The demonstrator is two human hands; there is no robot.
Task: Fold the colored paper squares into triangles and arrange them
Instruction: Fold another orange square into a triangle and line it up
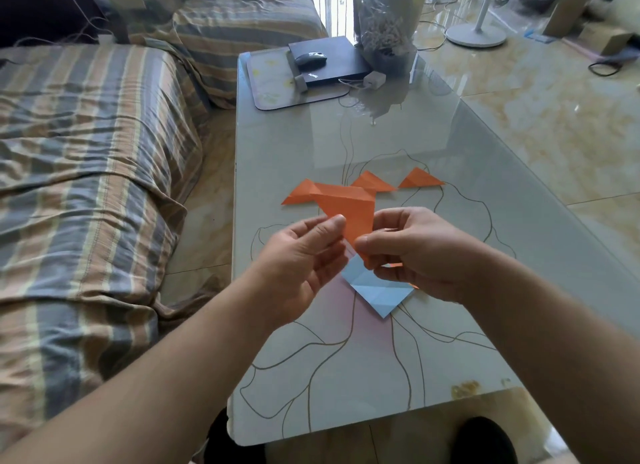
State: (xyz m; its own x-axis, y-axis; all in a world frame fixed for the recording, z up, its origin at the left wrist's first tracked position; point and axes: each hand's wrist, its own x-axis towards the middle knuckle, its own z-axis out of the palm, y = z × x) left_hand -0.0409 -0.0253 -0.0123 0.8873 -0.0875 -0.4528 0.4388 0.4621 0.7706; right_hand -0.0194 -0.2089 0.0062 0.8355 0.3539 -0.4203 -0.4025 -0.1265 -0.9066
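I hold an orange paper piece [353, 210] above the glass table [346, 377]. My left hand [304, 255] pinches its left edge with the thumb on top. My right hand [419, 252] pinches its lower corner, and a sliver of orange shows under those fingers. A creased light blue paper [375, 290] lies flat on the table just below both hands, partly hidden by them. Beyond the hands, three folded orange triangles lie in a row: a left one [298, 195], a middle one [373, 182] and a right one [419, 179].
At the table's far end sit a black laptop [332, 65] with a mouse [310, 59] on it, a mat [270, 82], a white charger [374, 79] and a plastic-wrapped bouquet [388, 27]. A striped sofa [86, 158] runs along the left.
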